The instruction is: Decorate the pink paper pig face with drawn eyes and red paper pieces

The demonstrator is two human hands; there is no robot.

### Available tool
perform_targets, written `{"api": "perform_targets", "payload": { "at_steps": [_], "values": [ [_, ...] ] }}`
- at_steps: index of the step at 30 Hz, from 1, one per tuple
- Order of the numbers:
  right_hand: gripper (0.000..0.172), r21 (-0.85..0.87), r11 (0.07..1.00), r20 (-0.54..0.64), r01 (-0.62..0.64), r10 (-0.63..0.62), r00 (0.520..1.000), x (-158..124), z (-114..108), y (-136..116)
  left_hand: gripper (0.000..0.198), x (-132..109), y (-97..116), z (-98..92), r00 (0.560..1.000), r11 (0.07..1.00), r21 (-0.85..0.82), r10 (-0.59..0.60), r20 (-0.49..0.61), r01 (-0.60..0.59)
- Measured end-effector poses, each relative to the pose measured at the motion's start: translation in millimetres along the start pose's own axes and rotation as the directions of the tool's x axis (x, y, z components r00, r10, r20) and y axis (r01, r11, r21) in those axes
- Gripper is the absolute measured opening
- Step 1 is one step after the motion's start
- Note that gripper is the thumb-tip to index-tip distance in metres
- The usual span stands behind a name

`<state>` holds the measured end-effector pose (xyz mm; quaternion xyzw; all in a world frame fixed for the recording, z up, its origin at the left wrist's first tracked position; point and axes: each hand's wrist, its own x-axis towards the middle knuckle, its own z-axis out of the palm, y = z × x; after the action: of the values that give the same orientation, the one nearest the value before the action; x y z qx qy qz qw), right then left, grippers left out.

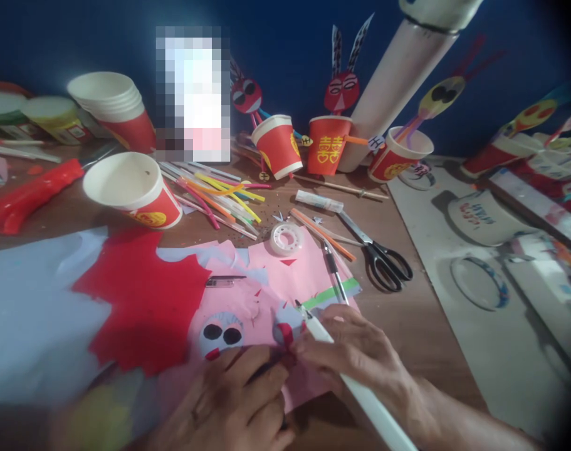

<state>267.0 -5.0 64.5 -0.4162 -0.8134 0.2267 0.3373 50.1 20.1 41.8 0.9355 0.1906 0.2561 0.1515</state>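
My right hand (pixel 355 351) is closed around a long white pen-like stick (pixel 320 329) with a dark pointed tip. The tip points up and left over the pink paper (pixel 292 250). My left hand (pixel 238 394) lies with curled fingers at the lower middle; what they grip, if anything, is hidden. Just above its knuckles is a pale paper disc (pixel 222 332) with two black oval eyes and a bit of red at its lower edge. Between the hands a small red piece (pixel 284 332) rests on pale paper, close to my right fingertips.
A red paper sheet (pixel 144 300) with a jagged edge lies left. Beyond it stand a paper cup (pixel 165 207), drinking straws (pixel 219 194), a tape roll (pixel 286 240), black-handled scissors (pixel 383 260) and a pen (pixel 335 269). Cups with straw figures (pixel 330 147) line the back.
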Motion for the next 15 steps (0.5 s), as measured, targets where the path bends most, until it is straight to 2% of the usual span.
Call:
{"api": "perform_targets", "payload": {
  "at_steps": [3,8,11,15],
  "values": [
    [0.024,-0.146,0.981,0.129,0.128,-0.11,0.986,2,0,1,0.011,1,1,0.4,1.0,0.999,-0.024,-0.023,0.003,0.023],
    [0.025,-0.244,0.953,0.206,0.178,-0.129,0.97,-1,-2,0,0.028,0,0,2.1,0.997,1.0,0.017,-0.005,-0.081,0.006],
    [0.027,-0.269,0.945,0.2,0.185,-0.133,0.971,-5,-3,1,0.024,0,1,-4.0,0.999,1.0,0.025,0.014,-0.038,-0.013],
    [0.029,-0.26,0.952,0.199,0.163,-0.113,0.973,-8,-4,2,0.024,1,7,-17.8,0.997,0.997,0.057,-0.054,0.055,0.051]
  ]
}}
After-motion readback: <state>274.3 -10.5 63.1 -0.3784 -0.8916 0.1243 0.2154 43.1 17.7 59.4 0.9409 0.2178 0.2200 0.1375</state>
